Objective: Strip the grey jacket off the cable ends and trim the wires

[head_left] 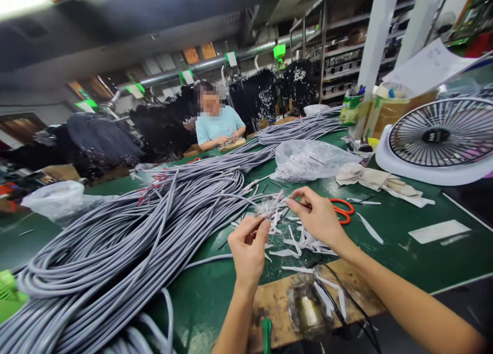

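My left hand (249,246) is closed in a pinch on the stripped end of a grey cable, where a tuft of frayed whitish strands (265,207) fans out. Just to the right, my right hand (319,218) has thumb and forefinger pinched together beside the strands; whatever is between these fingertips is too small to make out. Below both hands, scraps of white wrapping (302,241) lie scattered on the green table (210,272). Orange-handled scissors (342,210) rest beyond my right wrist, their blades hidden by the hand.
A large heap of grey cables (127,246) covers the left side. Plastic bags (314,159), cloth gloves (379,182) and a fan (439,136) stand behind and right. In front is a wooden board (273,302) with a metal block and black cord. Across the table sits a co-worker (219,125).
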The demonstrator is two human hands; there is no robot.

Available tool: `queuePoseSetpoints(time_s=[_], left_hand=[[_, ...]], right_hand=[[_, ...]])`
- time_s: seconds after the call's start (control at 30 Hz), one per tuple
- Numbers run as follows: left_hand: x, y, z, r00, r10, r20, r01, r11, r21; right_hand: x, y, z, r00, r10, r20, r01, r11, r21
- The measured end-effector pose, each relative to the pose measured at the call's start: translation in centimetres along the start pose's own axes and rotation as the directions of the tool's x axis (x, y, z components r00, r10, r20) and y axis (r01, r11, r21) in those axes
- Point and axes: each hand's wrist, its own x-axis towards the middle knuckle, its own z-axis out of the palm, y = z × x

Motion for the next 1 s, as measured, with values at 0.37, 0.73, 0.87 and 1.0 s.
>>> queuePoseSetpoints(time_s=[0.37,0.73,0.87,1.0], left_hand=[[-0.7,0.5,0.1,0.921,0.38,-0.088,-0.319,0.863,0.391],[-0.9,0.4,0.3,0.891,0.453,-0.016,-0.389,0.782,0.486],[-0.8,0.5,0.3,0.912,0.41,0.024,-0.372,0.801,0.47],[-0.7,0.6,0.3,0.92,0.386,0.064,-0.37,0.805,0.464]], right_hand=[[-2.3,-2.1,0.1,0.863,-0.504,-0.04,0.488,0.85,-0.198],[-2.6,-2.0,0.2,0.968,-0.237,0.084,0.232,0.971,0.058],[-2.3,-1.8,0.5,0.964,-0.063,0.257,-0.03,0.939,0.342],[-2.0,-1.6,0.6,0.957,-0.037,0.286,-0.097,0.894,0.438]])
